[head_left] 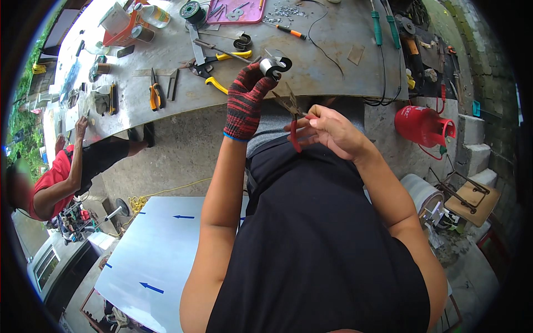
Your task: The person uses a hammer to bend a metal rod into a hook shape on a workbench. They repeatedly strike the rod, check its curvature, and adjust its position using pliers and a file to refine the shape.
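Note:
My left hand (244,108), in a red and black knit glove, is closed round a shiny curled metal piece (271,67) and holds it up by the bench's near edge. My bare right hand (338,133) grips a pair of long-nosed pliers (294,126) by the red handles. The plier jaws point up toward the metal piece and look apart from it. Just beyond my left hand lie yellow-handled snips (202,67) and a metal rod (222,50). Another dark curled piece (242,41) rests on the bench behind them.
The metal-topped workbench (333,77) carries orange-handled pliers (155,94), a screwdriver (291,31), a pink tray (252,14), scattered small hardware and green-handled tools (377,28). A red gas cylinder (419,125) stands right. At left, a person in red (58,177) works at the bench.

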A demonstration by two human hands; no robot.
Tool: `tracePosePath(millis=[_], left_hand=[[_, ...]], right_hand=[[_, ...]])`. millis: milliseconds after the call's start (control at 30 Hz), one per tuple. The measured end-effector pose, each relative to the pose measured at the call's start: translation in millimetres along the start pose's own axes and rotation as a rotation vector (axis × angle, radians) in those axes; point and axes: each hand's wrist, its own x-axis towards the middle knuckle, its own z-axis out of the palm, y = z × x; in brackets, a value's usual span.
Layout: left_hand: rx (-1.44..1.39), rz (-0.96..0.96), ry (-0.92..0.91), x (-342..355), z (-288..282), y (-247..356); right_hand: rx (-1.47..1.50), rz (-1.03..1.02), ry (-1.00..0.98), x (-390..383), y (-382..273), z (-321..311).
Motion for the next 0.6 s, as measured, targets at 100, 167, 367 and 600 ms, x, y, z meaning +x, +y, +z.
tracePosePath(millis=[100, 167, 367, 600], left_hand=[[0.048, -0.022, -0.009, -5.2, -0.7, 4.6], [0.063, -0.011, -0.032, -7.1, 0.2, 6.9], [0.065, -0.057, -0.079, -8.3, -4.4, 8.6], [0.065, -0.075, -0.105, -11.5, -1.2, 9.9]], right_hand=[[-0.059, 0.019, 0.082, 4.0, -4.3, 2.4], [-0.111, 0.031, 0.060, 1.9, -8.2, 3.2], [-0.121, 0.065, 0.047, -2.0, -9.1, 10.4], [-0.121, 0.062, 0.104, -3.7, -15.8, 19.1]])
